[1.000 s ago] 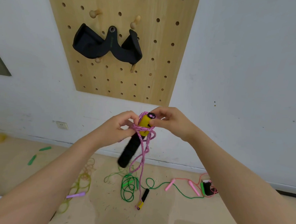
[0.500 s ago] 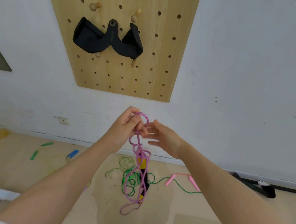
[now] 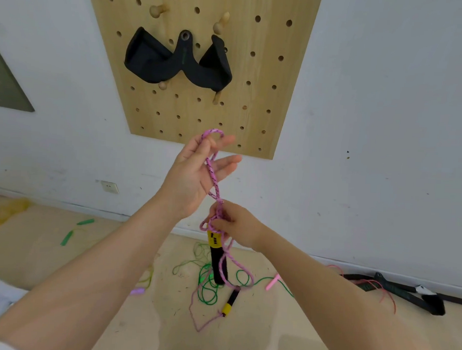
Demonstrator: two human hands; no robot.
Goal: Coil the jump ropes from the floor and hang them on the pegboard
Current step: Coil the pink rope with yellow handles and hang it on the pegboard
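We note the pink jump rope (image 3: 213,174) hanging vertically: our left hand (image 3: 195,173) hooks its top loop, other fingers relaxed; our right hand (image 3: 235,224) pinches the wraps. The pegboard (image 3: 277,78), at 12 o'clock, lies nearer the left hand.

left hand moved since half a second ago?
Yes. The left hand has risen: its fingertips with the pink rope loop now overlap the pegboard's bottom edge; before they sat clearly below it.
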